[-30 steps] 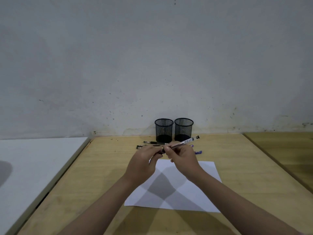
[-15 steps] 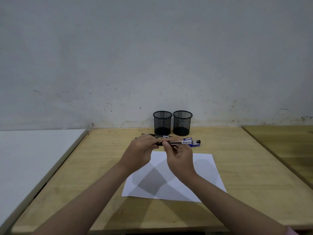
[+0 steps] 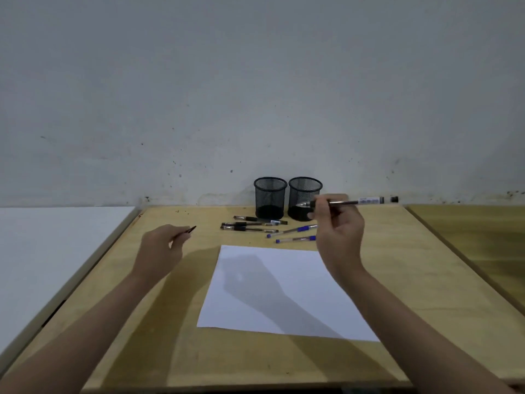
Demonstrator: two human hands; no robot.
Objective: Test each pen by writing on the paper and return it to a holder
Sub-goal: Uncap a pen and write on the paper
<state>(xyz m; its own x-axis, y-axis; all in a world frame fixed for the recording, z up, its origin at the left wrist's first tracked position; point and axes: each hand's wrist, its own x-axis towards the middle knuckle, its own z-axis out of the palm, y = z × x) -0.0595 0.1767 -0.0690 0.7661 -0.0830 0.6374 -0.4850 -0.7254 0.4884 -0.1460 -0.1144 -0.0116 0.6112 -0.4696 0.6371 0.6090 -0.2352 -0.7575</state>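
My right hand (image 3: 339,231) gripped a black pen (image 3: 352,202), fingers curled round its grip section, the barrel lying nearly level just right of centre, its bare tip pointing left across the front of the right holder (image 3: 304,198) and its labelled end reaching right. My left hand (image 3: 162,245), left of centre, pinched a small dark piece, the pen's cap (image 3: 189,230) as far as I could tell, its point sticking out toward the upper right.

Between my hands lay the loose pens on the wooden table (image 3: 426,280). Three black pens (image 3: 250,224) lay side by side, roughly level, just below the left holder (image 3: 270,197). To their right two blue pens (image 3: 295,234) lay slightly slanted, the far end of each running behind my right hand. All of them sat just above the top edge of the white paper (image 3: 284,294), none touching it. My right forearm crossed the paper's right side and threw a broad shadow over the sheet; I could see no marks on it.

The two black mesh holders stood upright, close beside each other, against the stained wall (image 3: 255,95) at the table's far edge. Through the mesh I saw nothing standing in either.

A white surface (image 3: 51,251) adjoined the table along its left edge, and a second wooden top (image 3: 483,237) lay beyond a seam at the right. Bare wood showed on both sides of the paper and below it to the near edge.
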